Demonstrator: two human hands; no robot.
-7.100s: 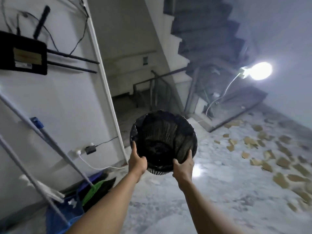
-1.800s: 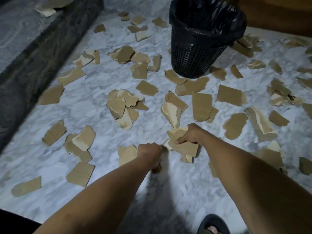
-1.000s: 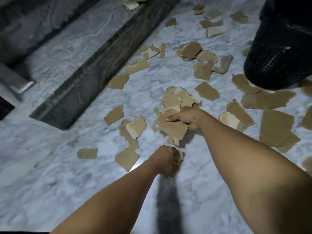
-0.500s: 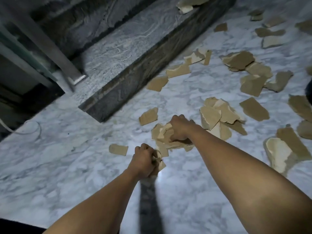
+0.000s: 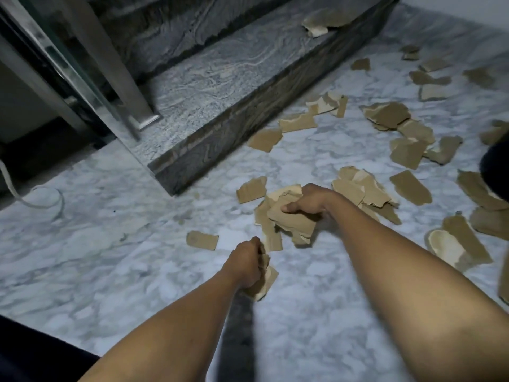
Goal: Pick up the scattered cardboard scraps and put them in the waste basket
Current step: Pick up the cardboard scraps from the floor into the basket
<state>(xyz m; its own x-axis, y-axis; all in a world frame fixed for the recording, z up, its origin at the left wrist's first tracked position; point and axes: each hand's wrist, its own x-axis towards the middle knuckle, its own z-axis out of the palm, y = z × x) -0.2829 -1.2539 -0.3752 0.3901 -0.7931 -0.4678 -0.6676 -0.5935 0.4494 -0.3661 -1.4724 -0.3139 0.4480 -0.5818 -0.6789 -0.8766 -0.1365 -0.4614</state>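
Brown torn cardboard scraps lie scattered over the white marble floor [image 5: 115,244]. My right hand [image 5: 308,204] grips a stack of several scraps [image 5: 292,221] just above the floor. My left hand [image 5: 245,264] is curled round a smaller bunch of scraps [image 5: 265,279], nearer to me. A single loose scrap [image 5: 202,240] lies on the floor just left of my left hand, and another [image 5: 251,189] lies beyond it. Only a dark sliver of the black waste basket [image 5: 494,172] shows at the right edge.
A grey stone stair step [image 5: 220,86] with a dark riser runs diagonally at upper left, with a scrap [image 5: 322,22] on it. Metal railing posts [image 5: 91,67] stand at the step's left end. A white cable [image 5: 33,199] lies on the floor at far left.
The view swung left, so the basket slid out to the right edge. Both hands kept their scraps; my right hand moved left and lifted its stack.
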